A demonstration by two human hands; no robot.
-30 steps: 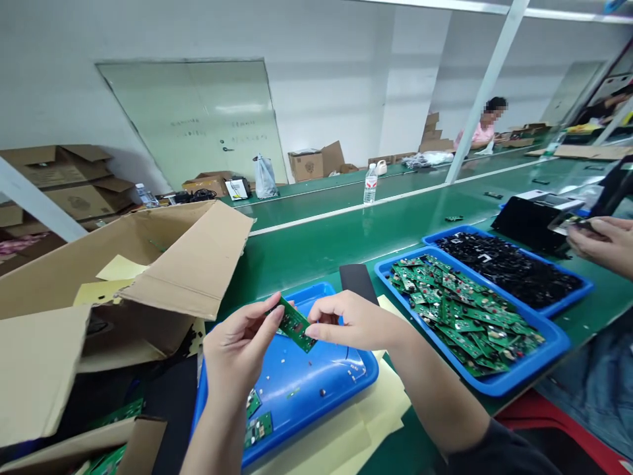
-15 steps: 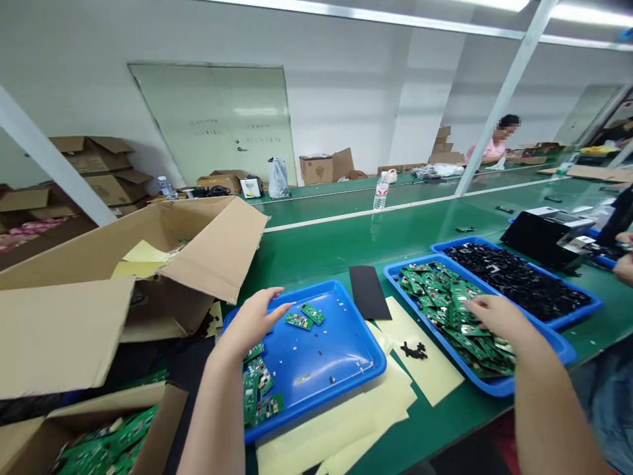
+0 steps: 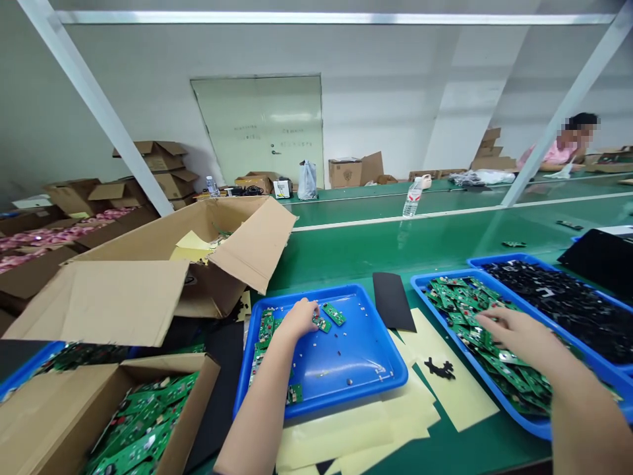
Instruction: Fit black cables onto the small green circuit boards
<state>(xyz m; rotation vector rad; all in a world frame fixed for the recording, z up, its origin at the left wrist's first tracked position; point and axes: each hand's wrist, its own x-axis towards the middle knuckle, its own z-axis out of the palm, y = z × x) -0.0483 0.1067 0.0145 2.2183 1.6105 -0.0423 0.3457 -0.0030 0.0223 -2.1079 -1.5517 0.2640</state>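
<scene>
In the left blue tray [image 3: 363, 394], my left hand [image 3: 302, 318] has its fingers closed on a small green circuit board [image 3: 322, 324]. A second loose board [image 3: 334, 314] lies just right of it, and more boards [image 3: 267, 324] line the tray's left side. My right hand [image 3: 509, 330] is over the right blue tray [image 3: 527, 420], which is heaped with green boards [image 3: 457, 295]. Its fingers are slightly bent and apart near the top of the heap, with nothing visible between them.
Cardboard boxes [image 3: 123, 297] stand at left, one [image 3: 198, 396] full of boards. Yellow sheets [image 3: 445, 389], a black sheet [image 3: 393, 301] and black bits [image 3: 439, 368] lie between the trays. Black parts [image 3: 558, 300] fill another tray. A bottle [image 3: 412, 196] and a person [image 3: 554, 152] are farther back.
The view has swung left. My left hand has moved onto a board that lay loose in the tray and closed on it. My right hand remains over the heap, its fingers now apart.
</scene>
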